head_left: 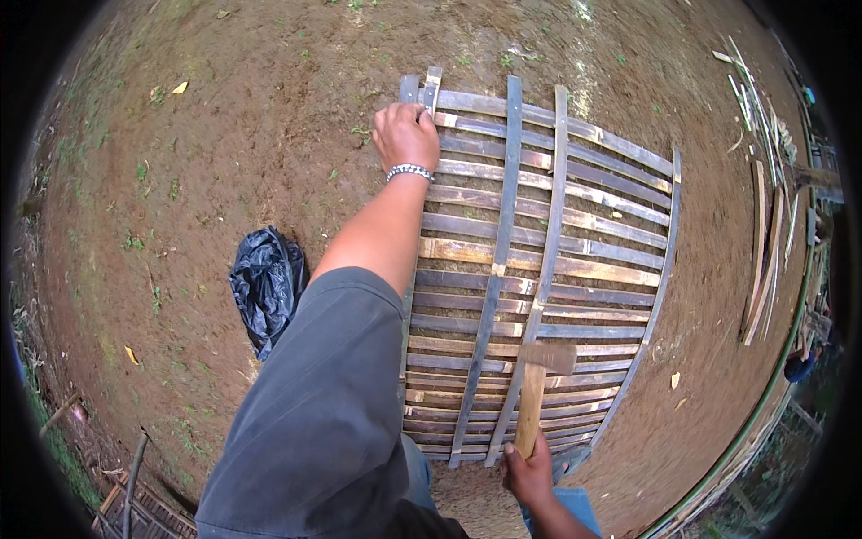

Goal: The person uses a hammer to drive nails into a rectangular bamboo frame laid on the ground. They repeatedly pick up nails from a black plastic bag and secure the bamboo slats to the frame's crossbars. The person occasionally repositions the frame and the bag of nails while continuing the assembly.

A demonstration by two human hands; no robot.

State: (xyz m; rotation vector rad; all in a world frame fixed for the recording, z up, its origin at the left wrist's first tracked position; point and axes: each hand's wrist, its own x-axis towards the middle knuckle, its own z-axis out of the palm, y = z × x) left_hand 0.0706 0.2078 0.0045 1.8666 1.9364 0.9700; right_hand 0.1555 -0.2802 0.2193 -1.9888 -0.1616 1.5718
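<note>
We have the slatted bamboo panel (545, 269) lying on the ground in front of us. At its far left corner, our left hand (406, 136) rests with fingers curled in narrow over the slat ends; we cannot tell whether they pinch anything small. Our right hand's fingers close around the wooden handle of a hammer (530, 404), whose head is over the panel's nearer part, well apart from the left hand. For good work, we judge it best to press the corner slats firmly together, swing lightly and squarely, and leave the left fingertips clear of the striking spot.

The ground (224, 162) around the panel is bare brown earth, seemingly uneven, so thin slats may bounce under blows. Left of the panel lies a crumpled black plastic bag (267, 286); right of it, loose wooden strips (759, 242).
</note>
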